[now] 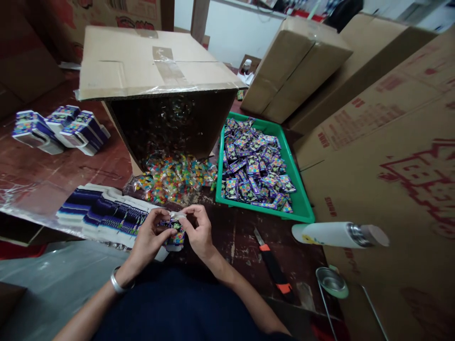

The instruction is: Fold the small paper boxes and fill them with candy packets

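Note:
Both hands meet at a small printed candy box (177,233) near the table's front edge. My left hand (151,234) pinches its left side, and my right hand (199,232) has its fingers closed on the top right, where white flaps show. Whether anything is inside the box is hidden. Left of it lies a long row of flattened purple-and-white boxes (106,213), partly under my left hand. Just beyond the hands, clear bags of colourful candies (174,177) spill from the mouth of a cardboard carton (159,61) lying on its side.
A green tray (300,199) full of small printed packs (252,163) stands at right. In front of it lie an orange-and-black utility knife (273,265), its blade showing, and a white bottle (330,234). More box stacks (60,130) sit at left. Large cartons (384,142) border the right side.

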Tool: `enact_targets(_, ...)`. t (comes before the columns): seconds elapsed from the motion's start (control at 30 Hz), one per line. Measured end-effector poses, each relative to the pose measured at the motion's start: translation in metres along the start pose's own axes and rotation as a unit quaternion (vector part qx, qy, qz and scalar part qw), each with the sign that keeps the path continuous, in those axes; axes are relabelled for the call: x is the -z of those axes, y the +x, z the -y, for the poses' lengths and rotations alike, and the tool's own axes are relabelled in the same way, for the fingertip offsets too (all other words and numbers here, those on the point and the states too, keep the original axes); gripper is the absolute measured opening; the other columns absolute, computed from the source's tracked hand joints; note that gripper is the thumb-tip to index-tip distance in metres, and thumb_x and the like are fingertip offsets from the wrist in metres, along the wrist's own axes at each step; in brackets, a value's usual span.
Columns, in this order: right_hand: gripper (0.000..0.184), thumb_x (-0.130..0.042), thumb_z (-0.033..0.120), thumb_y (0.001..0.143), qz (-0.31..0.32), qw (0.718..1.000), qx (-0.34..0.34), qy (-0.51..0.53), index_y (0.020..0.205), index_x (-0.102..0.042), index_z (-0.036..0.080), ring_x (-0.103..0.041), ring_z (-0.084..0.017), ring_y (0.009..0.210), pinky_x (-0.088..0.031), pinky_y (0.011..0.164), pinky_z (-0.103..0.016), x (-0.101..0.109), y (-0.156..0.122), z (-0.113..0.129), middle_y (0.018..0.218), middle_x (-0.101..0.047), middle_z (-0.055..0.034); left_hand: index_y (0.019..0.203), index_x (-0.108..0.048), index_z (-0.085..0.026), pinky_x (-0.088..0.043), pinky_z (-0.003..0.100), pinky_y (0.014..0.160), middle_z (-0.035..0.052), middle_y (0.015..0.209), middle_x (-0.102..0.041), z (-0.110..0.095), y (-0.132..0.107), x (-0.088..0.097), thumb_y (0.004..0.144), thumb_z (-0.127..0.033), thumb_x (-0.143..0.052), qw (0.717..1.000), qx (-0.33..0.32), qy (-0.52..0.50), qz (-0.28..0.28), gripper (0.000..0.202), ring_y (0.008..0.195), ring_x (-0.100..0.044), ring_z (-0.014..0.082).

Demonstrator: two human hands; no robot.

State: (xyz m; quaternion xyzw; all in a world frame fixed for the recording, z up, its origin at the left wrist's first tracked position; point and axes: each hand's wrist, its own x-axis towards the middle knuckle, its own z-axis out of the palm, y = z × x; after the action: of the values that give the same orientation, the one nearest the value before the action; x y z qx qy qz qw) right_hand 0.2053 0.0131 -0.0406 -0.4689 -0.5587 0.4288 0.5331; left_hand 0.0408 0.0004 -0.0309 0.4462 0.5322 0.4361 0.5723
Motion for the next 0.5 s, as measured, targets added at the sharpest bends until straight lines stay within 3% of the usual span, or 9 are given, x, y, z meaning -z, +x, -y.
enact_targets(0.17, 0.027, -0.073, 0.042, 0.084, 0.078, 0.996, -0.028, 0.032, 0.073, -0.060, 0.021, -0.065, -0.019, 0.085, -0.053, 0.078, -0.031, 0.006, 0.010, 0.006, 0.085, -0.067, -0.0038, 0.100, -0.052, -0.022, -0.059, 0.030, 0.068, 0.0002, 0.096, -0.063, -0.004, -0.003, 0.000, 0.074, -0.036, -0.078, 1.000, -0.005, 0.027, 0.005, 0.040, 0.073, -0.069, 0.0159)
enact_targets(0.33, 0.023, -0.080, 0.038, 0.075, 0.083, 0.985, -0.147, 0.047, 0.077, -0.068, 0.019, -0.064, -0.017, 0.069, -0.052, 0.066, -0.027, 0.009, 0.021, 0.008, 0.076, -0.070, -0.0020, 0.103, -0.055, -0.022, -0.060, 0.032, 0.075, 0.0018, 0.102, -0.062, -0.003, -0.005, 0.003, 0.077, -0.030, -0.074, 0.997, -0.036, 0.064, 0.011, 0.033, 0.081, -0.069, 0.0171)
enact_targets(0.5, 0.021, -0.077, 0.033, 0.077, 0.094, 0.987, -0.130, 0.024, 0.066, -0.066, 0.018, -0.062, -0.016, 0.066, -0.049, 0.064, -0.027, 0.012, 0.027, 0.010, 0.072, -0.070, -0.0021, 0.112, -0.057, -0.023, -0.061, 0.032, 0.075, 0.0038, 0.104, -0.066, -0.004, -0.007, 0.006, 0.079, -0.030, -0.074, 0.997, -0.017, 0.061, 0.035, 0.038, 0.085, -0.071, 0.0195)
